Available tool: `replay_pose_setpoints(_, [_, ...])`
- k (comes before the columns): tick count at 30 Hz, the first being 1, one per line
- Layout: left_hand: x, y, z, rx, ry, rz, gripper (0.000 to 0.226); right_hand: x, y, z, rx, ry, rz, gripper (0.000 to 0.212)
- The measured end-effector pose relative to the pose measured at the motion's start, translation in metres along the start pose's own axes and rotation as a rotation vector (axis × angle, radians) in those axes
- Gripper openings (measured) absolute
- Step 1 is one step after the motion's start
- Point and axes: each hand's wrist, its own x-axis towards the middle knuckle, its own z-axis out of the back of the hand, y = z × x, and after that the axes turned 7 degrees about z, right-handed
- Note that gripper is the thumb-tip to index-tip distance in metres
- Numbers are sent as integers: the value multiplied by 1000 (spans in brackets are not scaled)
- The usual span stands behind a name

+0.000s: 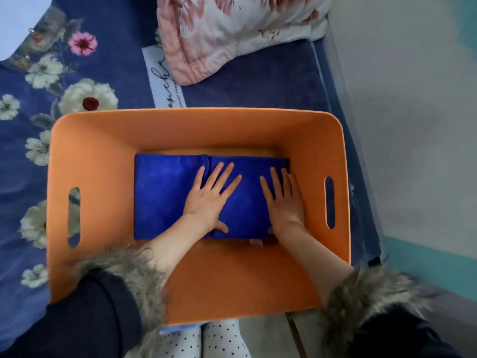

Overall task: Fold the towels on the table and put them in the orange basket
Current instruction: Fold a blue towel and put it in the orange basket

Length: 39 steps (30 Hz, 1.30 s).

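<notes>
Two folded blue towels lie side by side on the floor of the orange basket [103,151]: the left towel [162,195] and the right towel [247,202]. My left hand [209,197] lies flat with straight, spread fingers, pressing where the two towels meet. Flat on the right towel rests my right hand [284,200], near the basket's right wall. Both forearms reach down over the basket's near wall. A small tag shows at the right towel's near edge.
The basket has a slot handle in each side wall and stands on a bed with a dark blue floral cover [51,104]. A pink and white pillow [232,32] lies beyond it. A pale wall [413,112] runs along the right.
</notes>
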Motion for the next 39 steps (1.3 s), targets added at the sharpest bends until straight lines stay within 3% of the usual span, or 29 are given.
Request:
replay_pose_setpoints(7, [7, -5, 6, -21, 104, 28, 131, 8, 0, 0, -4, 28, 27, 125])
replay_pose_setpoints(11, [-13, 0, 28, -168, 167, 2, 112, -13, -4, 19, 263, 31, 72, 109])
replay_pose_setpoints(15, [-56, 14, 56, -306, 48, 33, 86, -53, -6, 43, 546, -142, 84, 83])
replay_pose_setpoints(20, [-119, 33, 103, -425, -202, 55, 68, -136, -15, 85, 565, -474, 57, 69])
replay_pose_setpoints(25, [-161, 31, 170, -403, -395, -57, 82, -231, -42, 104, 613, -626, -209, 76])
replay_pose_setpoints(31, [-191, -24, 241, -187, -584, -467, 75, -345, -35, 67, 667, -698, -681, 96])
replay_pose_setpoints(39, [-283, -151, 256, -38, -647, -1042, 68, -502, 40, -12, 742, -566, -1218, 95])
